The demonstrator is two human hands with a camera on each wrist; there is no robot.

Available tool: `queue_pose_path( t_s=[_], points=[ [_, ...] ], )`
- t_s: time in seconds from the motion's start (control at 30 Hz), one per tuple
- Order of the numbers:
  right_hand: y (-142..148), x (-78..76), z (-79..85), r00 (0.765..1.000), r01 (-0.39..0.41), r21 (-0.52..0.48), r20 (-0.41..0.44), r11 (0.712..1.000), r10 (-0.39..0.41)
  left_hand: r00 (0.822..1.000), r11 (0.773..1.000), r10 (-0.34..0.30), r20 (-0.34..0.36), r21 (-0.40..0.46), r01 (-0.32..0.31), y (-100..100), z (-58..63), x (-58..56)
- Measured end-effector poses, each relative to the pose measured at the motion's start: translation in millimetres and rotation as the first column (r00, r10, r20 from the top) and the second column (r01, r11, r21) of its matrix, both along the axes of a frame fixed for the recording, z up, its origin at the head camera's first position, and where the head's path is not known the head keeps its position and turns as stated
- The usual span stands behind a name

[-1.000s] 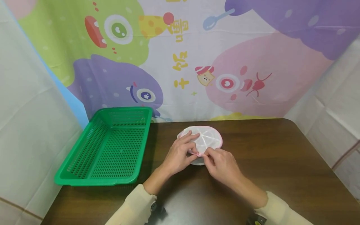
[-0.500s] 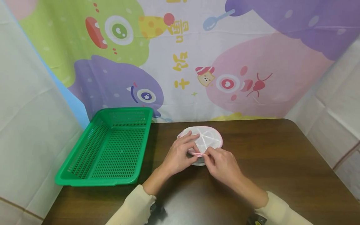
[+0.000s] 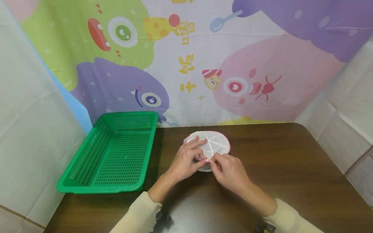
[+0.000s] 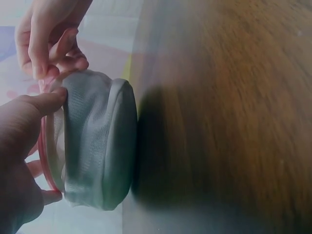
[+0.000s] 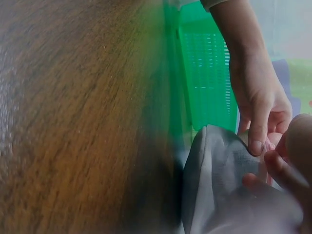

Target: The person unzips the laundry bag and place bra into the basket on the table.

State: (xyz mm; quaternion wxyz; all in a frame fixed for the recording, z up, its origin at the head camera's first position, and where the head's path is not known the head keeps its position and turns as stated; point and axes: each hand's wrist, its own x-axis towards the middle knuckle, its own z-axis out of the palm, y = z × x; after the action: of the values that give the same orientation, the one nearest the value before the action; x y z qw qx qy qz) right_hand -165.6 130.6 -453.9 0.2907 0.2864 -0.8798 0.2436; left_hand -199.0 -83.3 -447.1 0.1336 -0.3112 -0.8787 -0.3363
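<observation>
A round mesh wash bag (image 3: 220,142) with a pink zip edge stands on the brown table, its pale top marked by crossing white lines. From the side, in the left wrist view, its grey mesh wall (image 4: 87,141) is visible. My left hand (image 3: 185,161) spreads some fingers over the top while thumb and index finger pinch the front zip edge. Just to its right, my right hand (image 3: 231,170) pinches the same pink edge between thumb and curled index finger. Any zip pull is hidden by the fingertips.
To the left stands a green slotted plastic basket (image 3: 102,189). A cartoon-printed cloth (image 3: 186,106) hangs behind the table (image 3: 279,168). White panels rise on both sides.
Both hands stay at nearly the same spot on the bag's front edge. The pink edge between them shifts very slightly; the grips look the same.
</observation>
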Motion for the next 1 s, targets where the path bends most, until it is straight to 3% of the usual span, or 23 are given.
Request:
queue_pose_path(
  t_s=[0.43, 1.0],
  points=[
    [0.7, -0.3, 2.2, 1.000, 0.003, -0.012, 0.002, 1.000, -0.003, 1.000, 1.000, 0.027, -0.005, 0.000, -0.027, -1.8, 2.6, -0.5],
    [-2.5, -0.3, -0.2, 0.999, -0.017, -0.035, -0.036, 0.999, 0.016, 0.999, 1.000, 0.001, -0.042, -0.011, -0.002, -1.1, 1.2, 1.2]
  ],
)
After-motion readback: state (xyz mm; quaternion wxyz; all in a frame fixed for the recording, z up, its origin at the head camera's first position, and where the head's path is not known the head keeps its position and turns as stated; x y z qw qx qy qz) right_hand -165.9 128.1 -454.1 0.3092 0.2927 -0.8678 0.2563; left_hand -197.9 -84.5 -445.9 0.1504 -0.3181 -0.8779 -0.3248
